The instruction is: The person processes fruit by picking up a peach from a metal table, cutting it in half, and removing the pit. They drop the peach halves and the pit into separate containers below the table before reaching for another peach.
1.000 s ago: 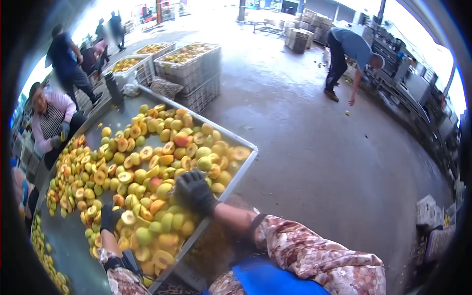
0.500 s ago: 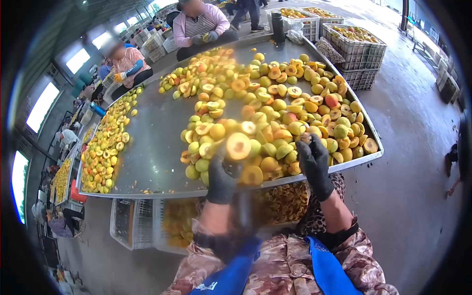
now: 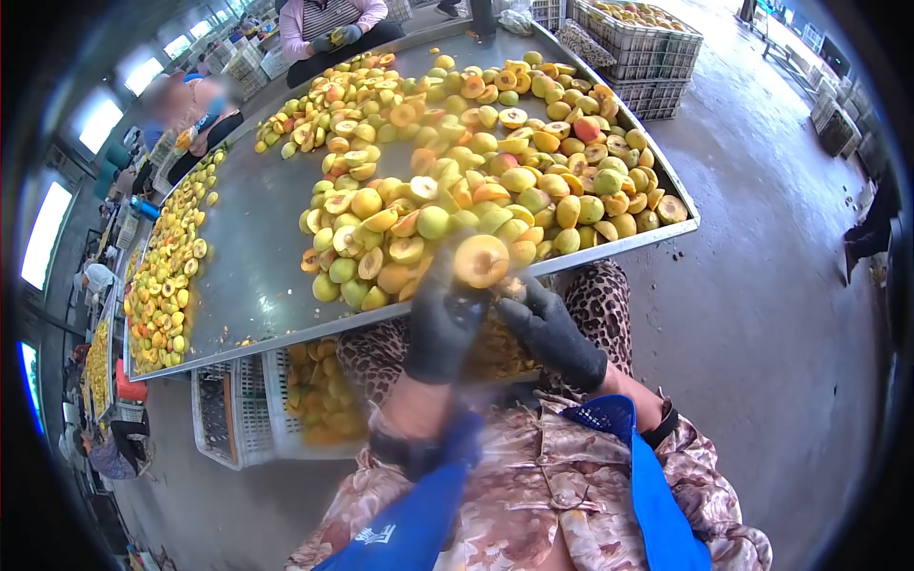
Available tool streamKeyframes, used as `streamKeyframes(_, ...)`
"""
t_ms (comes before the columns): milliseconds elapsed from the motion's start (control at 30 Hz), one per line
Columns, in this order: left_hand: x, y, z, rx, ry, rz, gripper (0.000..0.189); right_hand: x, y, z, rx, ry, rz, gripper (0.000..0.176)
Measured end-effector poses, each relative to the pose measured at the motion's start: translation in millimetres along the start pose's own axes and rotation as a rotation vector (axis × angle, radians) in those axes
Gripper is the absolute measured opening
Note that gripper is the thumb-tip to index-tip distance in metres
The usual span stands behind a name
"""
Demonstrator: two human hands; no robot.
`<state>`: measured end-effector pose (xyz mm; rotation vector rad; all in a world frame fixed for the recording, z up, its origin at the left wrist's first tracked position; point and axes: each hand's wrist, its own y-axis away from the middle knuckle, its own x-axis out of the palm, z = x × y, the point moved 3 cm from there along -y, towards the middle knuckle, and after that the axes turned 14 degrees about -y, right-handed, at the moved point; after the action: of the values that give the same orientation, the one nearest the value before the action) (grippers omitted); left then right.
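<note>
My left hand point(image 3: 444, 328), in a black glove, holds a yellow peach half point(image 3: 481, 261) upright, its cut face with a brownish centre turned toward me. Close on its right is my right hand point(image 3: 552, 335), also gloved in black, with fingers closed around something small and pale that I cannot make out. Both hands are at the near edge of a metal table point(image 3: 257, 276). Beyond them, a pile of whole-looking and halved peaches point(image 3: 562, 181) covers much of its right side.
More peach halves point(image 3: 162, 295) lie along the table's left edge. White crates point(image 3: 249, 409) stand below the near edge, one holding fruit point(image 3: 324, 390). Stacked crates point(image 3: 652, 57) are at the back right. Two people point(image 3: 328, 29) sit beyond the table.
My right hand has come left from the fruit pile to beside the peach half in my left hand. Both hands are nearer each other. The view has shifted, moving the table up and left.
</note>
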<state>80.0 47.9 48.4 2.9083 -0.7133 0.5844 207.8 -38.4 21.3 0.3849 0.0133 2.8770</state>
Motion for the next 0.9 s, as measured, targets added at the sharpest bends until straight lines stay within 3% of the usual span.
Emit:
streamKeyframes(167,-4.2,6.0,1.3,0.255,-0.475,0.086,0.044,8.0,7.5,17.7,0.080,-0.077,-0.008,0.033)
streamKeyframes(433,13.8,18.5,-13.6,0.033,0.022,0.036,0.052,15.4,4.2,17.0,0.122,-0.219,0.080,0.030)
streamKeyframes(600,9.2,17.0,-8.2,0.137,-0.251,0.013,0.042,13.3,2.2,12.7,0.191,-0.183,0.126,0.030)
streamKeyframes(700,8.6,16.1,-6.4,0.171,-0.396,-0.010,0.042,11.6,-3.5,-2.3,0.065,-0.124,0.174,0.031)
streamKeyframes(900,29.8,20.2,-27.0,0.181,-0.238,0.072,0.041,8.0,-8.5,-0.5,-0.122,-0.071,0.236,0.029)
